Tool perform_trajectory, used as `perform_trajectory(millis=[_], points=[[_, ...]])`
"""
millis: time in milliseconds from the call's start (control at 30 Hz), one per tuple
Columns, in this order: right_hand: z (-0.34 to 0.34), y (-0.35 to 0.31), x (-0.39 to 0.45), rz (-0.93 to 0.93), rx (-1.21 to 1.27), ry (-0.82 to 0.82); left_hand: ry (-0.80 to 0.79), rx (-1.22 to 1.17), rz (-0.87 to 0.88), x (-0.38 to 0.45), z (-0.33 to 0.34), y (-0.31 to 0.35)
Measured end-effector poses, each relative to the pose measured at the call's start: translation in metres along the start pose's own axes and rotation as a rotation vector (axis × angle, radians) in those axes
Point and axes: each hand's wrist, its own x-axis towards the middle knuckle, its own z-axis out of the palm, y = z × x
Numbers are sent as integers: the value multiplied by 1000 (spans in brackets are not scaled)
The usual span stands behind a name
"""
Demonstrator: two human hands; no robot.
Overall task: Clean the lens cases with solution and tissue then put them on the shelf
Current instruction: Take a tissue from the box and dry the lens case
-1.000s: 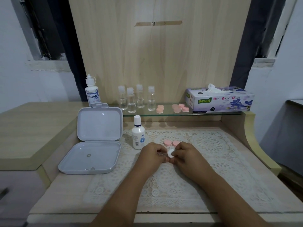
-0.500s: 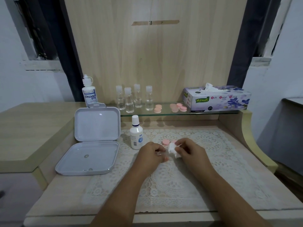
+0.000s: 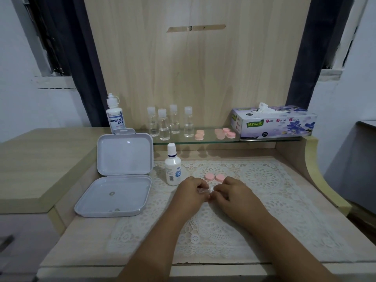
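Observation:
My left hand (image 3: 191, 193) and my right hand (image 3: 232, 192) meet over the lace mat (image 3: 264, 200). Between their fingertips is a small clear lens case (image 3: 203, 191) and a bit of white tissue (image 3: 211, 189), mostly hidden by the fingers. Two pink caps (image 3: 214, 177) lie on the mat just behind my hands. A white solution bottle (image 3: 173, 165) stands to the left of them. On the glass shelf (image 3: 207, 140) sit more pink lens cases (image 3: 224, 133) and a tissue box (image 3: 274, 123).
An open white plastic box (image 3: 120, 174) lies left of the mat. The shelf also carries several small clear bottles (image 3: 168, 123) and a larger labelled bottle (image 3: 115, 115). A raised wooden ledge (image 3: 40, 163) is at the left, a curved side panel (image 3: 317, 171) at the right.
My right hand, which had pulled the tissue a little away to the right, has come back against my left hand. The view has shifted slightly.

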Motion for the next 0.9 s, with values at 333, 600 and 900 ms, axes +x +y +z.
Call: perform_trajectory(millis=[333,600,900], points=[[-6,2,7,262,539,-48,-21,43,29,0,1,-1],[-5,4,1,139,286,154,3,-7,7,-1,2,0],[-19,-33,16,-110,-518,-297,17,119,29,2,2,0]])
